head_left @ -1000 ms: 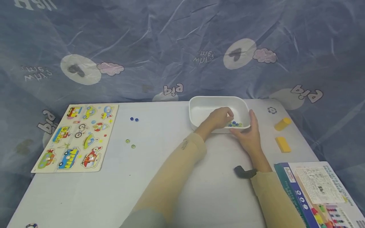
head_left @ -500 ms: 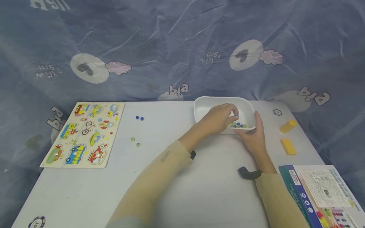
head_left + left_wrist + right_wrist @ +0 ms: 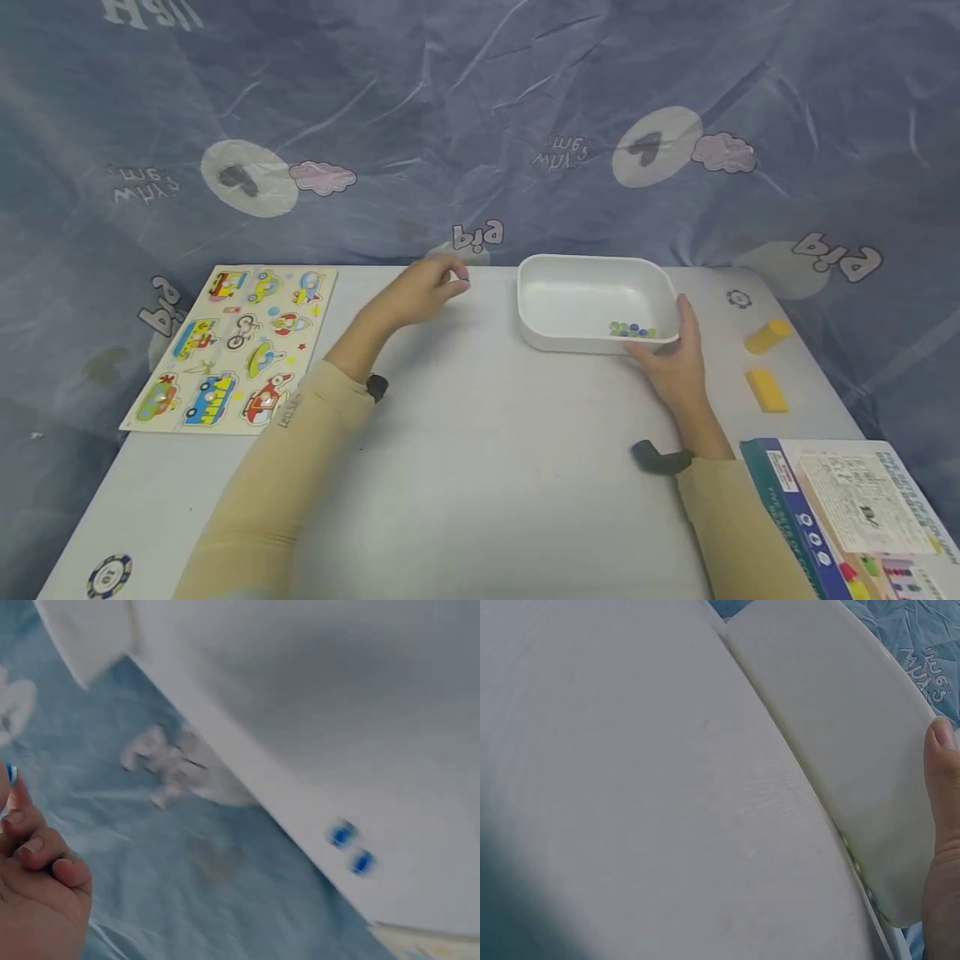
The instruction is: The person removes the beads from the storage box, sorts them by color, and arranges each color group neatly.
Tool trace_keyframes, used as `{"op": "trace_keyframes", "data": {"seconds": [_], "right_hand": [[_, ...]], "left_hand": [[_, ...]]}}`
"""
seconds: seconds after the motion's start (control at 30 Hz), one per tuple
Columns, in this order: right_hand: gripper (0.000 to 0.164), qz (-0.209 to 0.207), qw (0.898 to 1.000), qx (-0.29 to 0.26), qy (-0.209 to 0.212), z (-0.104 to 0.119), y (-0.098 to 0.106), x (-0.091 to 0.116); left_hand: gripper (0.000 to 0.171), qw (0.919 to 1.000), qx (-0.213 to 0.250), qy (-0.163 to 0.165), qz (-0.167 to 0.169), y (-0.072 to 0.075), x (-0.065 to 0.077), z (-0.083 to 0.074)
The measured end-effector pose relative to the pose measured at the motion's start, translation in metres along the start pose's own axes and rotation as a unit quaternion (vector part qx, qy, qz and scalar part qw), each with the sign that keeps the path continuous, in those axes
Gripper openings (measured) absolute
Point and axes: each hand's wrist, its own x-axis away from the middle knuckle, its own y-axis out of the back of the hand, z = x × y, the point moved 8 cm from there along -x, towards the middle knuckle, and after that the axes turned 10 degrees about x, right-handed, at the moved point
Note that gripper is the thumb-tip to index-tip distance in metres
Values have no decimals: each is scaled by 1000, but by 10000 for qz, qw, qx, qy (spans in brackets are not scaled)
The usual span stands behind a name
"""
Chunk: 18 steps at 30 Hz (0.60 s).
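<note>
My left hand (image 3: 420, 292) is over the back of the table, left of a white tub (image 3: 528, 333). Its thumb and index finger pinch a small blue glass bead (image 3: 12, 774), which shows at the fingertips in the left wrist view; the other fingers are curled. My right hand (image 3: 675, 358) holds the tub's near right corner, thumb at the front wall and fingers along the right side. Several green and blue beads (image 3: 632, 330) lie inside along the near wall. Two blue beads (image 3: 352, 848) lie on the table in the left wrist view; in the head view my left arm hides them.
A wooden picture puzzle board (image 3: 232, 346) lies at the left, partly under my left sleeve. Right of the tub are a yellow cylinder (image 3: 768, 337) and a yellow block (image 3: 767, 391). A boxed set (image 3: 862, 500) lies at the near right. A printed curtain (image 3: 480, 125) hangs behind.
My left hand has lifted out of the tub with a blue bead and moved left across the table. My right hand stays at the tub's corner. The head view has shifted slightly.
</note>
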Motion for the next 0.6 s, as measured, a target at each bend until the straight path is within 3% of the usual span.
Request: {"op": "trace_keyframes", "data": {"seconds": [0.17,0.27,0.37,0.6], "right_hand": [[111,30,10000,-69,58,3,0,2],[111,27,10000,-70,48,3,0,2],[111,2,10000,-41,43,3,0,3],[111,12,10000,-5,92,4,0,2]], "left_hand": [[23,9970,-121,759,-88,29,9,63],[23,9937,-293,1077,-44,38,12,89],[23,9910,-337,1291,50,42,13,105],[20,9872,-468,1511,217,38,9,123]]}}
